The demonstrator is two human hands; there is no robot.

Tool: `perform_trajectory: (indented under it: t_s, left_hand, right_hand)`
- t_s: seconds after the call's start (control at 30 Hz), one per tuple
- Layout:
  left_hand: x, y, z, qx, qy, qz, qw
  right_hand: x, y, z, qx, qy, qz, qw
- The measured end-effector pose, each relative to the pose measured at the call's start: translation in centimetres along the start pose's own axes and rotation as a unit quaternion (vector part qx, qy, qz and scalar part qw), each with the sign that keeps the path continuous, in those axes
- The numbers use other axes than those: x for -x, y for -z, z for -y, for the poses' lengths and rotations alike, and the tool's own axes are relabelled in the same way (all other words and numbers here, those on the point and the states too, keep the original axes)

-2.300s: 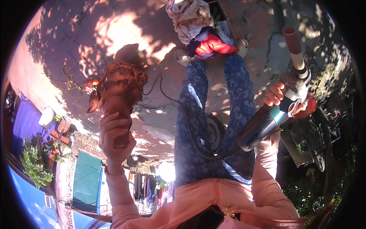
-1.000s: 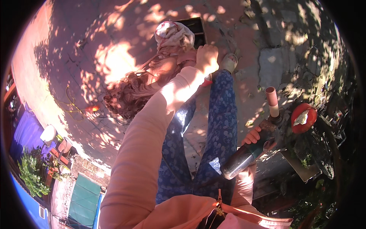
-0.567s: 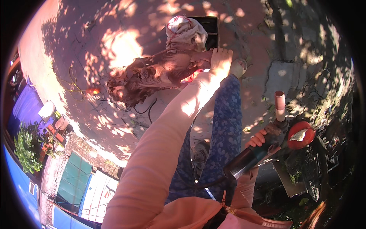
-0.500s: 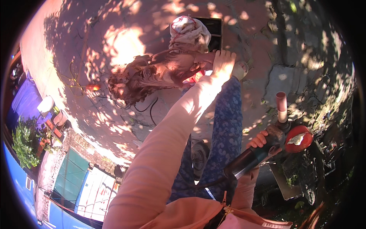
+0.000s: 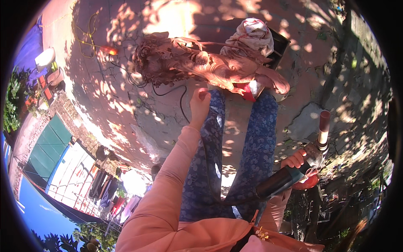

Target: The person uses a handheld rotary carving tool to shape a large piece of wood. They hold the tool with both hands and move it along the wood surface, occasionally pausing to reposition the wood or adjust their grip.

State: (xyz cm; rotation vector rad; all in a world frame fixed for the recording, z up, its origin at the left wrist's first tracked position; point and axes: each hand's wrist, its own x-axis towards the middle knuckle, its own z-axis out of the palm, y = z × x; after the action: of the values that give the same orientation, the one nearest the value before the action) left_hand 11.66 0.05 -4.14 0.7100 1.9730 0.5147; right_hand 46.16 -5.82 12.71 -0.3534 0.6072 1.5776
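Carved sculpture (image 5: 210,69), one piece of reddish-brown colour, lies on its side at 12 o'clock, stretching from about 11 o'clock to 2 o'clock in my view. Its smooth blunt end is at 2, and its rough, knotted end is at 11.

I count two hands. The left hand (image 5: 200,107) is near the centre, just below the sculpture; its fingers are curled inward, and I cannot tell if they touch the wood. The right hand (image 5: 290,161), at 4 o'clock, has its fingers wrapped around one power tool (image 5: 277,183), which has a dark body, one side handle (image 5: 323,126) and one red round part (image 5: 305,183).

About containers, I see one dark box (image 5: 283,49) at 1 o'clock, with a dividing strip inside; the rest of its interior is too dark for me to read. One whitish cloth bundle (image 5: 252,37) sits at the box, behind the sculpture, and one red cloth (image 5: 248,93) shows under the wood.

I count also two legs in blue patterned trousers (image 5: 260,134), one orange connector (image 5: 110,50) at 10 o'clock, and one green panel (image 5: 50,136) at 9 o'clock.
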Motion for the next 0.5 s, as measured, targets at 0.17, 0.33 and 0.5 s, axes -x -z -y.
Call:
perform_trajectory:
  t_s: [0.17,0.33,0.5]
  left_hand:
    - [-3.6,13.1,11.0,-0.286,0.064,-0.081,0.953]
    - [-5.1,15.8,7.9,-0.502,-0.131,-0.102,0.849]
    - [-10.8,22.6,13.9,-0.389,0.024,-0.138,0.911]
  right_hand:
    - [-0.5,1.2,-4.0,-0.038,-0.009,-0.013,0.999]
    - [1.5,2.8,-9.5,-0.06,0.093,0.001,0.994]
    - [2.9,4.5,-16.5,-0.096,0.069,-0.006,0.993]
